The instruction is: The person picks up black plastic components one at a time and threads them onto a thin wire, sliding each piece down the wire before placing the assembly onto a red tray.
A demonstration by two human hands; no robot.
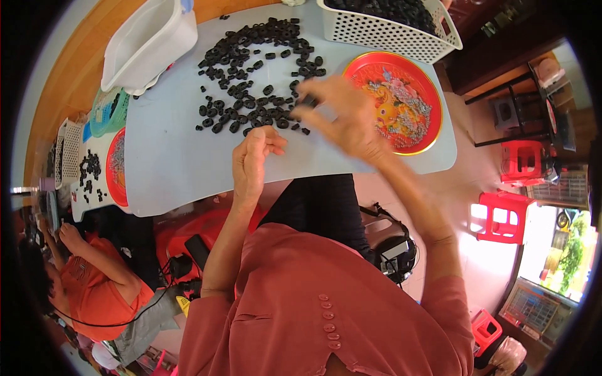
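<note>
Many small black pieces (249, 103), chunky and some with holes, lie scattered over the pale grey table (169, 156). My left hand (252, 161) is at the near edge of the pile, its fingers curled in; whatever they may hold is hidden. To its right, my right hand (348, 116) is smeared by motion above the table. Between its thumb and fingertips shows a dark piece (308, 101) that looks like one of the black pieces. Just beyond that hand is a round red tray (437, 122) with many small silvery metal parts (407, 106) spread over its patterned base.
A white perforated basket (389, 32) full of black pieces stands at the back right. At the back left is a white plastic bin (147, 47). On the left, a person in orange (103, 285) sits by another table with a red tray (117, 166). Red stools (501, 216) stand at right.
</note>
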